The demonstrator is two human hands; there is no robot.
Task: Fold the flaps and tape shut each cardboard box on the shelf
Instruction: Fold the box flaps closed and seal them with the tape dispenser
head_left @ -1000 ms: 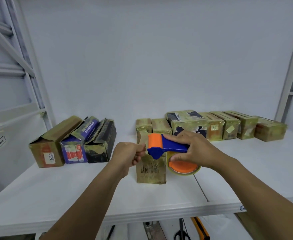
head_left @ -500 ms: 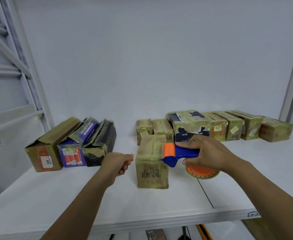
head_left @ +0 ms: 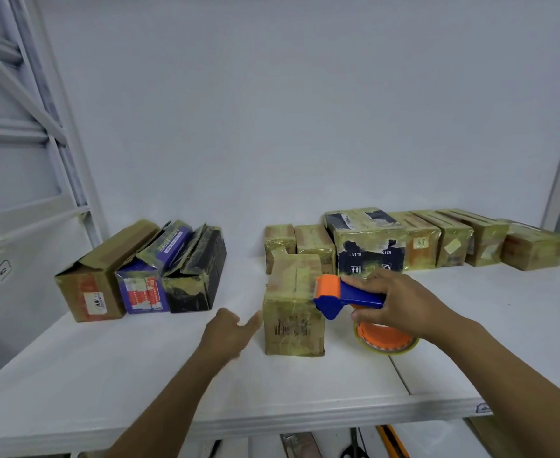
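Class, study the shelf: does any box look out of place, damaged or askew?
Yes. The three boxes at the left lean against one another, tilted, with flaps loose and surfaces torn. The large dark box in the back row has its print peeled away under the tape. The front box stands upright and looks taped.

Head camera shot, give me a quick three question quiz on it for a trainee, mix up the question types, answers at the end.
1. True or false: the right hand grips the tape dispenser beside the front box.
2. Multiple choice: the left hand is A) flat on top of the front box, B) open just left of that box, holding nothing, C) holding scissors.
3. Fill in: the three boxes at the left look not yet sealed, while the row behind the front box looks already ____.

Key: 1 true; 2 B; 3 taped.
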